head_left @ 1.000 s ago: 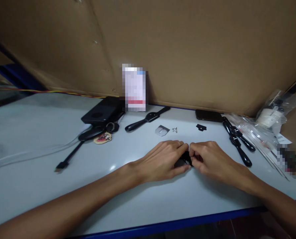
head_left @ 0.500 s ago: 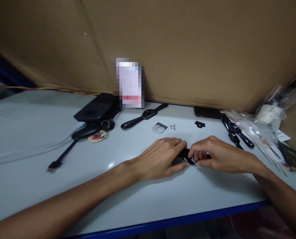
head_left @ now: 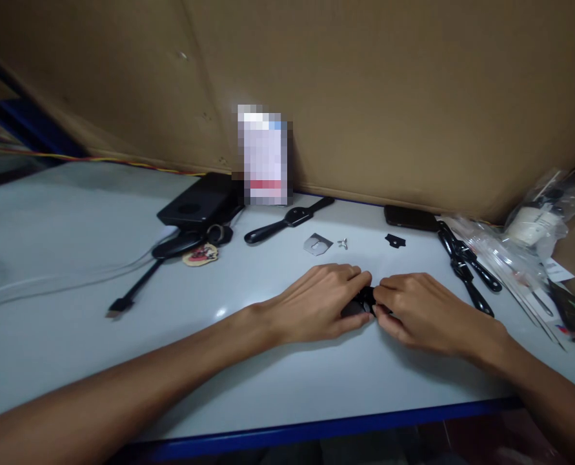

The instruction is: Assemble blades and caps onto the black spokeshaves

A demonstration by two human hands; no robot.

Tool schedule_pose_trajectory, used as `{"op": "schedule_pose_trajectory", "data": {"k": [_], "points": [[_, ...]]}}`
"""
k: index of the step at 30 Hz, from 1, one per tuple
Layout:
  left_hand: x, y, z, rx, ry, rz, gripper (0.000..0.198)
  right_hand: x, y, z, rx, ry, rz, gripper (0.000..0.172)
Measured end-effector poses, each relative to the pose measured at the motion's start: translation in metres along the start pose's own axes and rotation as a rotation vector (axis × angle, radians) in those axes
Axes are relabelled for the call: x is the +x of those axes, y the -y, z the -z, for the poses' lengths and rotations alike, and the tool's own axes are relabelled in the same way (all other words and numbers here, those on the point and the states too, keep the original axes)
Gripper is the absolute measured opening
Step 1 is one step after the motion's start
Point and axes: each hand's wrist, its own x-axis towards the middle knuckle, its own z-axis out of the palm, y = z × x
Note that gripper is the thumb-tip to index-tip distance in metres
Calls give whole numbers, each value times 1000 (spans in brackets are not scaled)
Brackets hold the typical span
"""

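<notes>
Both hands meet over a small black watch part [head_left: 363,301] resting on the pale table [head_left: 277,361]. My left hand [head_left: 319,302] curls round its left side, fingers closed on it. My right hand [head_left: 415,309] pinches its right end with fingertips pressed together. Most of the part is hidden between the fingers. Just beyond the hands lie a small grey metal plate [head_left: 317,244], a tiny silver piece [head_left: 342,243] and a small black piece [head_left: 394,241].
A black watch with strap [head_left: 287,219] lies behind, next to a black box [head_left: 197,205], a cable [head_left: 132,294] and a round sticker [head_left: 200,256]. Further right are a dark phone [head_left: 410,218], black straps [head_left: 466,266] and plastic bags [head_left: 524,239]. A cardboard wall [head_left: 364,97] backs the table.
My right hand drew back in against the left one and now covers more of the black part. The view shifted slightly.
</notes>
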Motion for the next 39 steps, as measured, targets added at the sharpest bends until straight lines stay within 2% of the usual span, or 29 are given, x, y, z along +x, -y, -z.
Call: {"op": "schedule_pose_trajectory", "data": {"k": [3, 6, 13, 16, 18, 20, 24, 28, 31, 36, 39], "points": [[-1, 0, -1, 7, -2, -6, 18, 2, 1, -4, -40, 4, -83, 20], [-2, 0, -1, 5, 4, -1, 22, 1, -3, -3, -5, 17, -93, 21], [-2, 2, -2, -9, 7, -9, 25, -1, -10, 8, 303, -10, -87, 11], [-2, 2, -1, -9, 1, -15, 27, -1, -8, 7, 359, -29, -96, 10], [-1, -1, -1, 8, 2, -16, 29, -2, -8, 4, 356, -42, -53, 7], [0, -5, 0, 36, 4, 8, 34, -2, -9, 0, 351, -73, 19, 15], [3, -14, -3, 85, -10, 116, 54, -2, -10, -3, 341, -113, 127, 21], [4, -13, -7, 91, -31, 127, 48, -2, -10, -1, 332, -104, 110, 24], [3, -9, -9, 77, -46, 113, 50, -3, -12, -2, 325, -92, 65, 21], [1, -10, -8, 91, -29, 158, 54, -4, -10, -5, 176, -164, 56, 17], [1, -12, -7, 112, -10, 179, 52, -2, -7, -8, 183, -197, 52, 18]]}}
